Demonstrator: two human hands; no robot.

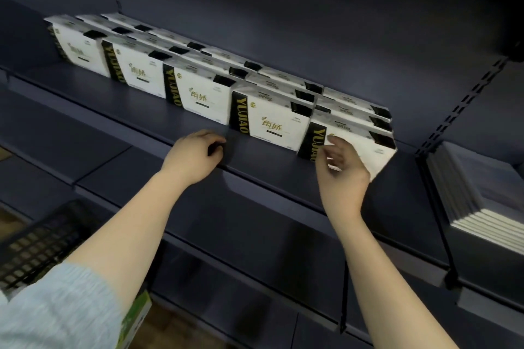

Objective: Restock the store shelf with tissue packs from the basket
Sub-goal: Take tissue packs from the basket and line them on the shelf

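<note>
Here the tissue packs (pixel 198 85) stand upright on the dark shelf (pixel 136 110), white with black side bands, in rows that run from the back left corner toward the right end. The front row has five packs side by side, with more rows packed just behind them. The rightmost front pack (pixel 360 147) stands at the right end of the shelf, tilted a little, and your right hand (pixel 341 173) is at its front face. Your fingers (pixel 334 140) there are spread and loosely bent, the tips touching or just short of the pack's black band; whether they actually grip it, I cannot tell. Your left hand (pixel 192 154) rests near the shelf's front edge, just in front of the fourth pack, with its fingers curled under and nothing visible in them. A pale knit sleeve (pixel 56 306) covers your left upper arm. The black mesh basket (pixel 39 244) sits low beyond the shelf's left front, partly hidden by that sleeve, and a green and white box (pixel 136 314) shows beneath it. A stack of grey, flat items (pixel 476 195) lies on the neighbouring shelf to the right.
</note>
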